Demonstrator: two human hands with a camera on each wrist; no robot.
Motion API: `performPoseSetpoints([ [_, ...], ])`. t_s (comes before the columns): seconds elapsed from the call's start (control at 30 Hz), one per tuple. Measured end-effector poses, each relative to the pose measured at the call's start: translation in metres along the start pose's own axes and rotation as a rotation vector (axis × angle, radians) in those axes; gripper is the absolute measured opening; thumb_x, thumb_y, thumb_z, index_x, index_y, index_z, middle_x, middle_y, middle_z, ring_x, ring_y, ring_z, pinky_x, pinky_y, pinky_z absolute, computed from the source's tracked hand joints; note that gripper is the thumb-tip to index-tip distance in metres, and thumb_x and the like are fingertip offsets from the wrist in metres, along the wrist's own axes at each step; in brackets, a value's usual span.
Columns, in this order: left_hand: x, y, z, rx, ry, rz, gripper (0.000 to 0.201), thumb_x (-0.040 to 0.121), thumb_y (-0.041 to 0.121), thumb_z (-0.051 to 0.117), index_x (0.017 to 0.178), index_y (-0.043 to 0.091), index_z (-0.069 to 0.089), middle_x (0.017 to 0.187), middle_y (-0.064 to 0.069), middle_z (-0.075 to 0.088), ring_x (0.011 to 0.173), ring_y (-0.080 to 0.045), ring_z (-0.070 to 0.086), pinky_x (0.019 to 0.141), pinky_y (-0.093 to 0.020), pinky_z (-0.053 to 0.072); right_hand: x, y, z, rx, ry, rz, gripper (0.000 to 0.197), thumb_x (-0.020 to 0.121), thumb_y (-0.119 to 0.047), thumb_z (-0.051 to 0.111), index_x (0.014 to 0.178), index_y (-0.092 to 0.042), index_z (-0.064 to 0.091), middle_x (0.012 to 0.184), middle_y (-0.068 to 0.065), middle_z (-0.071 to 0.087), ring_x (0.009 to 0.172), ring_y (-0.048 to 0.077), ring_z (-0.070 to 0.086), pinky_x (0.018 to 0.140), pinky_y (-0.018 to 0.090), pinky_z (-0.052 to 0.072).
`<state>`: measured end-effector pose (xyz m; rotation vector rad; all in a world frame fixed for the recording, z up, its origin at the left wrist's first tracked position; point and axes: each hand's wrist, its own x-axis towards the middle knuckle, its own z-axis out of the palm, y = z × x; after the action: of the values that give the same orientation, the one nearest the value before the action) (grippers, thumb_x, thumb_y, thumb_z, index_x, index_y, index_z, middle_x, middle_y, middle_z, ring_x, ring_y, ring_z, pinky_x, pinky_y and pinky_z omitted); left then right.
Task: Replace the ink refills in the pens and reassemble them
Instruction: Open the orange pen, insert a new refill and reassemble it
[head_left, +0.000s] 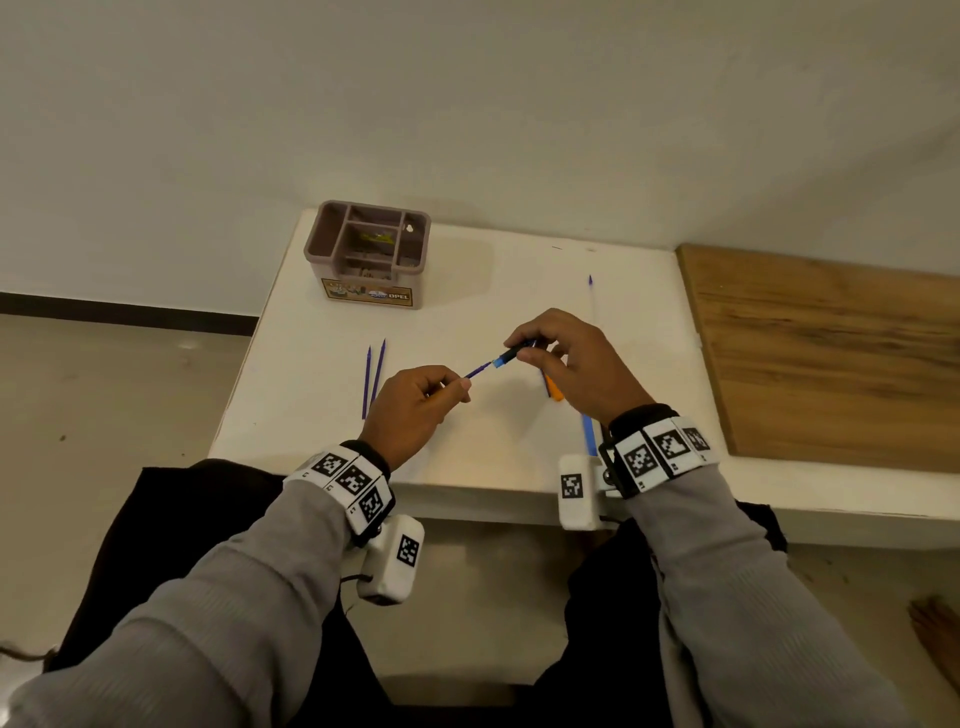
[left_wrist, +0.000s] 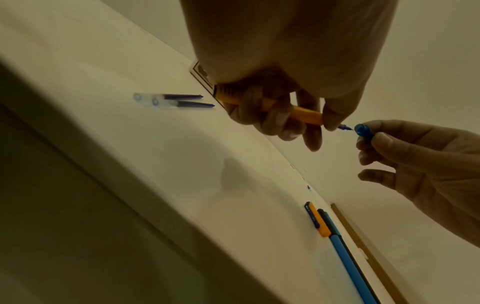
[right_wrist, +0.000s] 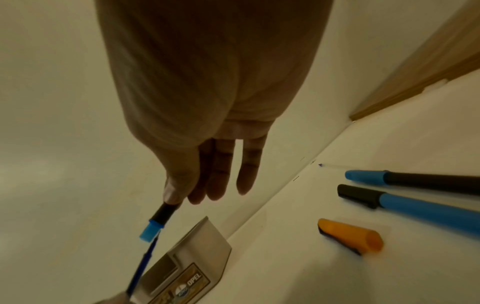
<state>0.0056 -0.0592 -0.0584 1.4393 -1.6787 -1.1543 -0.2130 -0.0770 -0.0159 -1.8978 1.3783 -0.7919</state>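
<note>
The left hand (head_left: 415, 400) is curled around an orange pen barrel (left_wrist: 298, 114), with the thumb and forefinger pinched at its front end, where a blue refill (head_left: 478, 370) sticks out; the barrel shows only in the left wrist view, running back through the curled fingers. The refill's far tip reaches the open blue end of a short black pen piece (head_left: 511, 356), which the right hand (head_left: 571, 358) pinches between thumb and forefinger while its other fingers hang straight and hold nothing. Whether the tip is already inside that piece cannot be told. Both grips are held above the white table (head_left: 467, 291), near its middle. Left of the left hand, two spare refills (head_left: 374, 376) lie side by side on the table. Beneath and beside the right hand lie an orange cap (right_wrist: 350, 236) and two blue-and-black pens (right_wrist: 415, 193), side by side. A single refill (head_left: 590, 281) lies farther back on the table. A brown compartmented organiser box (head_left: 369, 254) stands at the far left corner.
</note>
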Motion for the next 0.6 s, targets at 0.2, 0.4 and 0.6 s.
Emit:
performPoseSetpoints([
  [0.2, -0.0004, 0.0004, -0.0002, 0.012, -0.004, 0.007, 0.022, 0.093, 0.031, 0.058, 0.079, 0.021, 0.071, 0.058, 0.004, 0.053, 0.06, -0.017, 0.05, 0.066, -0.047, 0.048, 0.0015, -0.0029, 0.0092, -0.02, -0.06, -0.021, 0.016, 0.094, -0.008, 0.06, 0.103, -0.016, 0.071, 0.099, -0.002, 0.065, 0.087, 0.009, 0.058, 0.075, 0.009, 0.04],
  [0.4, 0.0007, -0.001, -0.0008, 0.0, 0.003, 0.004, 0.022, 0.088, 0.038, 0.056, 0.075, 0.026, 0.07, 0.057, 0.005, 0.054, 0.06, -0.017, 0.05, 0.066, -0.048, 0.048, 0.0021, 0.0003, 0.0028, -0.067, 0.079, -0.03, 0.017, 0.093, -0.006, 0.058, 0.102, -0.016, 0.069, 0.098, -0.005, 0.062, 0.086, 0.007, 0.056, 0.077, 0.007, 0.038],
  [0.6, 0.0014, -0.0002, -0.0002, 0.005, -0.004, 0.007, 0.025, 0.086, 0.044, 0.054, 0.076, 0.027, 0.071, 0.058, 0.003, 0.054, 0.06, -0.019, 0.05, 0.065, -0.049, 0.048, 0.0022, 0.0009, 0.0042, -0.116, -0.016, 0.004, 0.015, 0.095, -0.013, 0.059, 0.102, -0.019, 0.071, 0.094, -0.014, 0.057, 0.081, 0.0, 0.054, 0.073, 0.006, 0.037],
])
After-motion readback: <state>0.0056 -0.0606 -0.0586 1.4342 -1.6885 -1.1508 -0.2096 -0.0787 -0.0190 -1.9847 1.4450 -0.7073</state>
